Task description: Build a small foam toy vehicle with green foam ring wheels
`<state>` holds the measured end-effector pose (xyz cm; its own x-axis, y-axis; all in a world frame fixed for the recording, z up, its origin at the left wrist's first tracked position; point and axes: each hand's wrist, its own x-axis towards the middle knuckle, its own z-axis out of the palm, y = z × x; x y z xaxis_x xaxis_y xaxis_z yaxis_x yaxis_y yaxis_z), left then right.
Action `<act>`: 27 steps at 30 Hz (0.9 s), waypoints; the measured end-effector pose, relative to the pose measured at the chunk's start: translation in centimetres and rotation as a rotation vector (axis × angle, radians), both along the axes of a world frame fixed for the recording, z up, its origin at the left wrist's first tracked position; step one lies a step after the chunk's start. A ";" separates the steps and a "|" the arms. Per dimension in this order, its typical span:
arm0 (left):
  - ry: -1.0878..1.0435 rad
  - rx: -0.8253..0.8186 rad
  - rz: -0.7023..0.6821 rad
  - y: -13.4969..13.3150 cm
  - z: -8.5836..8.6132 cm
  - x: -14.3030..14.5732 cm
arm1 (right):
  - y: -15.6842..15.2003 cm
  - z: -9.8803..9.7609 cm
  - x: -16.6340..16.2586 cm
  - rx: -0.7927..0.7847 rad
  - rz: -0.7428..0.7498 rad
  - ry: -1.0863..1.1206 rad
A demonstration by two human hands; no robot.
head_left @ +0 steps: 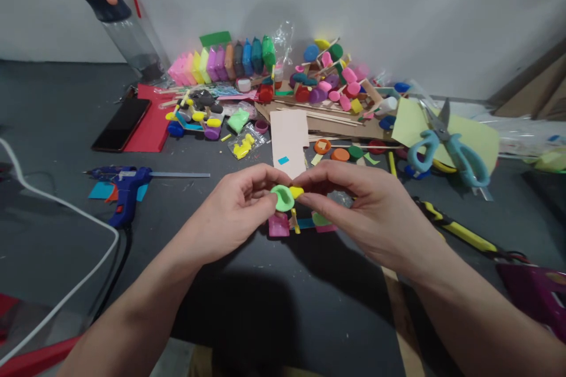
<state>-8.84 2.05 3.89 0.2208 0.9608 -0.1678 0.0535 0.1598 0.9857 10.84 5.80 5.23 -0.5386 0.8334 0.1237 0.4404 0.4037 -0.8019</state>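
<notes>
My left hand (241, 209) pinches a light green, hollowed piece of modelling clay (284, 198) between thumb and fingers. From the right, my right hand (354, 200) grips a small yellow lump of clay (296, 192), which touches the green piece's edge. Just below and behind both hands sits a small craft construction with a pink block (279, 225), a yellow upright piece (295, 221) and a blue strip (305, 224). Its right end is partly covered by my right hand.
A blue glue gun (130, 185) lies left, its cord trailing forward. Behind are a phone (122, 123), a toy car of craft parts (197, 118) and clay packets (225, 62). Scissors (446, 141) and a yellow-black cutter (464, 232) lie right. A bottle (128, 35) leans at the back.
</notes>
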 end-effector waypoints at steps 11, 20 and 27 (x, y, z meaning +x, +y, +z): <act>0.071 0.021 0.014 -0.1 -0.4 0.0 | 0.0 0.1 -0.3 0.067 0.016 -0.063; -0.007 -0.093 -0.039 0.1 -0.2 -0.2 | 0.0 0.0 0.1 0.055 0.000 -0.041; 0.012 -0.125 -0.092 0.4 -0.3 -0.8 | 0.5 -0.1 1.5 0.114 -0.003 -0.122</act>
